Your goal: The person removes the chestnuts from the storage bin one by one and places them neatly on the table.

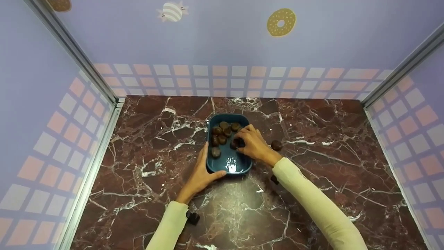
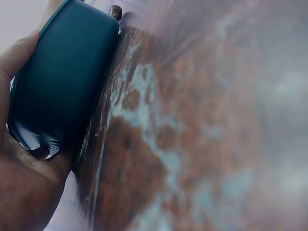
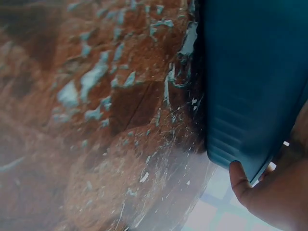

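A blue rectangular box (image 1: pixel 234 166) stands on the marbled surface. Several brown, rounded, chestnut-like pieces (image 1: pixel 225 130) lie inside it, mostly toward its far and left sides. My left hand (image 1: pixel 200 175) rests at the near left corner, straight fingers along the left wall and thumb against the near rim. Reaching over the right rim, my right hand (image 1: pixel 255 144) pinches a dark brown chestnut-like piece (image 1: pixel 235 143) inside the box; the fingers partly hide it. In the left wrist view the box wall (image 2: pixel 62 72) is beside my left thumb. The right wrist view shows the wall (image 3: pixel 245 96) and one finger (image 3: pixel 238 175).
One more brown piece (image 1: pixel 276 145) lies on the marbled surface (image 1: pixel 322 166), outside the box and close to my right wrist. Patterned panels (image 1: pixel 222 41) with metal corner strips enclose the surface at the back and both sides.
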